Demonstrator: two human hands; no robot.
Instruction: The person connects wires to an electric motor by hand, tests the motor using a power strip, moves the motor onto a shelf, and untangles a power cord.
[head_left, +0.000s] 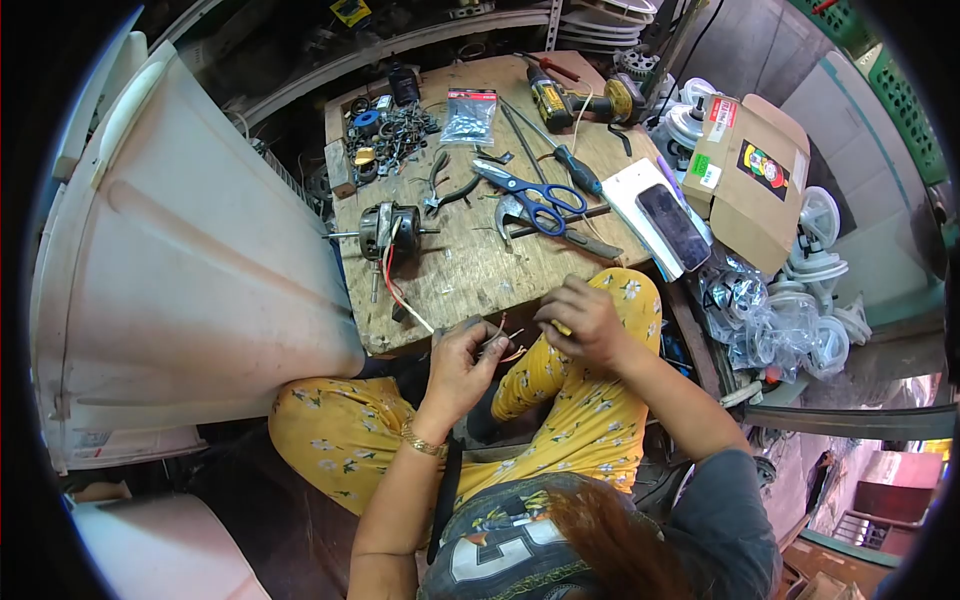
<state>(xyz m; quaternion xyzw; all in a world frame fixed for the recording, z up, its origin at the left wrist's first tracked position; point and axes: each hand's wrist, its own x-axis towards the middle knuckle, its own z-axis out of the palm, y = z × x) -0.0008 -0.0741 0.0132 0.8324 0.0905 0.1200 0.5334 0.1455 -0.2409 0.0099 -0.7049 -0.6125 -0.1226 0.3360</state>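
Note:
My left hand (463, 365) is closed on the end of a wire bundle (408, 304) just off the table's front edge. Bare and coloured wire ends stick out past its fingertips to the right. The bundle runs back to a small electric motor (388, 232) with a metal shaft, lying on the wooden table (460, 270). To the right, over the raised knee, my right hand (582, 320) has its fingers curled round a small yellow object (561, 327), mostly hidden. A gap separates the two hands.
Blue-handled scissors (530, 190), pliers (450, 190), a hammer (560, 230), a screwdriver (578, 170) and a cordless drill (580, 100) lie on the table. A phone (673, 226) rests on paper at the right, beside a cardboard box (740, 205). A large white panel (190, 240) stands left.

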